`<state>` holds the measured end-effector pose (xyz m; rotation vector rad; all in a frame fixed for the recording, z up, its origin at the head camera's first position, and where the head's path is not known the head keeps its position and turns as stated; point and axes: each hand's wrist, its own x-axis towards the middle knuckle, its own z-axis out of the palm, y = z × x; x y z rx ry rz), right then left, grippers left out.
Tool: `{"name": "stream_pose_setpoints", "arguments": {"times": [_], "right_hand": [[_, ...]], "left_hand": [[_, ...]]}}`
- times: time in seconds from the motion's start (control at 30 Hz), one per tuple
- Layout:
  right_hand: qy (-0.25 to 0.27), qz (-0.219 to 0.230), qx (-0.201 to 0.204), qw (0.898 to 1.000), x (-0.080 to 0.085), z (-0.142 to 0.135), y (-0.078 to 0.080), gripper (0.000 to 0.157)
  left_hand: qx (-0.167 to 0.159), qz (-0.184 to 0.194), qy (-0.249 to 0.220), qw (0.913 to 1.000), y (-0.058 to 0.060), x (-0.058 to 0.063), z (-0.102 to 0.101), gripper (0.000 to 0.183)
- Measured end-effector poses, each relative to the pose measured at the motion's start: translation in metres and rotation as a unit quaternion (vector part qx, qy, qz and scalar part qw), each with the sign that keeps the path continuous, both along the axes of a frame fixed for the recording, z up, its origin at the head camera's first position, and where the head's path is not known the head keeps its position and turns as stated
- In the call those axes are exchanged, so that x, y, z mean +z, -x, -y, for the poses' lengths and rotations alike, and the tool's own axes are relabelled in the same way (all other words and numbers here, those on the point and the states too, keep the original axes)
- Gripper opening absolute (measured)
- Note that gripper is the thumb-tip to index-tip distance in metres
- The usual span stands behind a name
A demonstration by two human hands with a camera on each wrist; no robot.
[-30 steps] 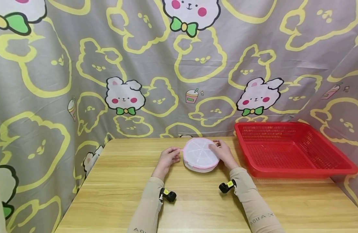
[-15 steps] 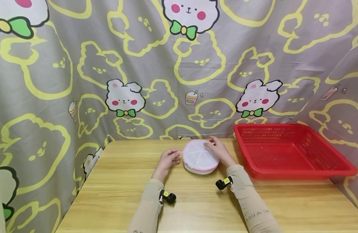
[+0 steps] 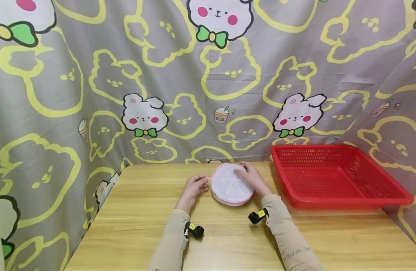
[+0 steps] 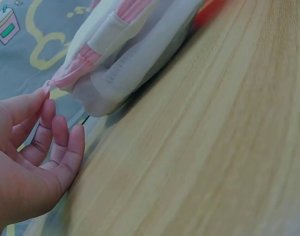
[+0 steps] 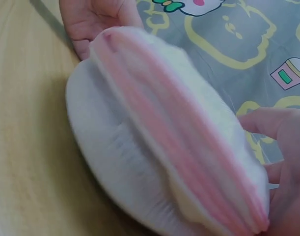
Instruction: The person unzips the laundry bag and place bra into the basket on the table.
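Observation:
A round, white mesh zip bag (image 3: 230, 186) with pink trim and a citrus-slice pattern on top lies on the wooden table. At its left edge my left hand (image 3: 194, 187) pinches a small pink tab (image 4: 47, 86) between thumb and forefinger; the other fingers are loosely bent, apart from the bag. My right hand (image 3: 253, 178) grips the bag's far right rim, thumb on the top panel and fingers beyond the edge. In the right wrist view the pink zip band (image 5: 174, 128) runs along the bag's side, with soft white mesh bulging below it.
A red plastic basket (image 3: 350, 201) with perforated walls stands at the table's right. Behind the table (image 3: 143, 218) hangs a grey curtain (image 3: 181, 150) with a cartoon print, which also runs along the left and right sides.
My right hand has shifted left along the bag's far rim, its thumb further in over the top. My left hand keeps its pinch on the tab, and the bag stays nearly in place.

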<state>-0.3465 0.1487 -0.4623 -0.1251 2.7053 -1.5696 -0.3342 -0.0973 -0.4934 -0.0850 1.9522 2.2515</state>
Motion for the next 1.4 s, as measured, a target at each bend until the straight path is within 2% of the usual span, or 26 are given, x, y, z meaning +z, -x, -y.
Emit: {"name": "stream_pose_setpoints", "arguments": {"times": [0.17, 0.4, 0.63, 0.8, 0.97, 1.2, 1.4], "right_hand": [[-0.006, -0.001, -0.006, 1.000, -0.004, 0.004, -0.005, 0.059], [-0.007, -0.010, -0.014, 1.000, -0.003, 0.005, -0.006, 0.057], [0.004, -0.006, -0.019, 1.000, -0.001, 0.006, -0.010, 0.054], [0.006, 0.001, -0.029, 1.000, -0.003, 0.006, -0.010, 0.055], [0.008, 0.006, -0.037, 0.999, -0.004, 0.006, -0.010, 0.054], [0.006, 0.002, -0.053, 0.999, -0.006, 0.007, -0.009, 0.048], [0.008, 0.000, -0.059, 0.998, -0.007, 0.007, -0.009, 0.045]], "left_hand": [[-0.016, 0.009, -0.004, 0.9998, -0.004, 0.004, 0.002, 0.028], [-0.024, 0.002, -0.002, 0.9997, -0.011, 0.019, 0.002, 0.027], [-0.008, 0.007, -0.008, 0.9999, -0.001, 0.003, 0.001, 0.030], [0.004, 0.006, -0.008, 0.9999, 0.000, 0.000, -0.001, 0.026], [0.007, 0.004, -0.006, 1.0000, 0.000, 0.000, -0.001, 0.026], [-0.015, 0.003, -0.006, 0.9999, 0.000, 0.002, 0.001, 0.030], [-0.027, -0.001, 0.003, 0.9996, -0.009, 0.014, 0.002, 0.028]]}}
